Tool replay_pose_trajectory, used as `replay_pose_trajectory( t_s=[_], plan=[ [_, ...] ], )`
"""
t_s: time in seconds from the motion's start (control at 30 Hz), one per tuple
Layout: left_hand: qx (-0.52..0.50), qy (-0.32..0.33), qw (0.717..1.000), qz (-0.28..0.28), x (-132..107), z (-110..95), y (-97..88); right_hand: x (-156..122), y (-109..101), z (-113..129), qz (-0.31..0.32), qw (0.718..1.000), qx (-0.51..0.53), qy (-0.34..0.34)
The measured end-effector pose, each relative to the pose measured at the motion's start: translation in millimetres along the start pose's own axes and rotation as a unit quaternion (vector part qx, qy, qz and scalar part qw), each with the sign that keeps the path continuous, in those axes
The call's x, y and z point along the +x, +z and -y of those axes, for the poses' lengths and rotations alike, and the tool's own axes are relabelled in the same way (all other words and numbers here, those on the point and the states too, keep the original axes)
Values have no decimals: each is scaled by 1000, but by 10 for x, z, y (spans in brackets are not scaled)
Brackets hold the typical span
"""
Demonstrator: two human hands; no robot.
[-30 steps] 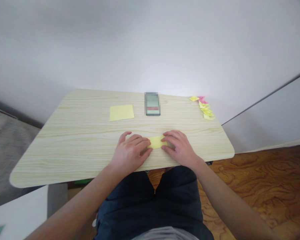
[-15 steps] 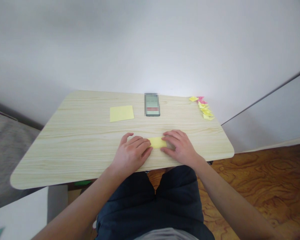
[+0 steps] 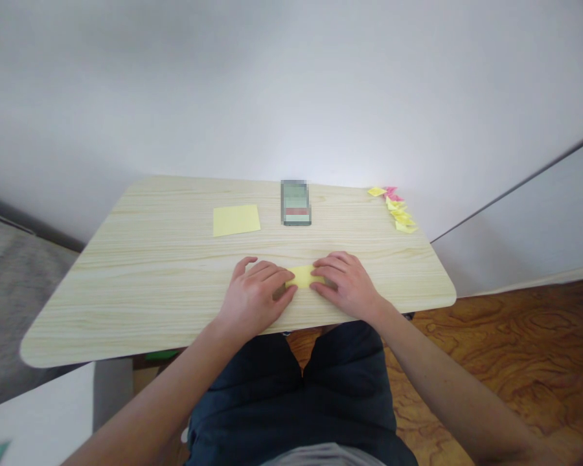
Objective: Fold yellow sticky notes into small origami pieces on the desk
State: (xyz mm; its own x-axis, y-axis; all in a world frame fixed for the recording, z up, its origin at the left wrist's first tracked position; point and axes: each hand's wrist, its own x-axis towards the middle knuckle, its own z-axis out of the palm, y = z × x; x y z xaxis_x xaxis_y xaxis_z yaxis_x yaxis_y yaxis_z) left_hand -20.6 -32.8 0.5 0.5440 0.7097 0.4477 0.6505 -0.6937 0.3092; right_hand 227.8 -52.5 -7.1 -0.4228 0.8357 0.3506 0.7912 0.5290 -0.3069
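Near the front edge of the wooden table (image 3: 126, 285) a small yellow paper (image 3: 303, 276) lies flat, folded into a narrow strip as far as can be told, pinned from both ends; the left hand (image 3: 252, 299) lies palm down with its fingers spread over the strip's left end, and the right hand (image 3: 346, 285) does the same at the right end — neither hand is closed round anything, both are pressing the paper against the wood with flat fingertips. The step looks like setting a crease; to do it well, I would judge, one hand should anchor the paper while the other runs firmly along the fold, edges kept aligned so the layers do not skew; pressure belongs on the fold line, not the middle. Farther back, well apart from the hands, lie a yellow sticky pad (image 3: 236, 220) and a phone (image 3: 296, 203); at the far right corner sits a cluster of folded pieces (image 3: 397, 210) — yellow with a little pink.
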Motion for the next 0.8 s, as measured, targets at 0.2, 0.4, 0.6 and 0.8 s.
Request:
replay_pose_trajectory(
  t_s=[0.2, 0.4, 0.6, 0.8],
  plan=[
    [10, 8, 1000, -1, 8, 10, 34, 9, -2, 36, -20, 999, 26, 12],
    [-62, -30, 997, -26, 102, 15, 90, 48, 19, 50, -45, 997, 59, 24],
    [-214, -125, 968, -19, 217, 40, 100, 154, 58, 92, -107, 944, 266, 161],
    [-259, -180, 949, 1, 227, 86, 81, 301, -21, 111, -23, 845, 472, 249]
  ],
)
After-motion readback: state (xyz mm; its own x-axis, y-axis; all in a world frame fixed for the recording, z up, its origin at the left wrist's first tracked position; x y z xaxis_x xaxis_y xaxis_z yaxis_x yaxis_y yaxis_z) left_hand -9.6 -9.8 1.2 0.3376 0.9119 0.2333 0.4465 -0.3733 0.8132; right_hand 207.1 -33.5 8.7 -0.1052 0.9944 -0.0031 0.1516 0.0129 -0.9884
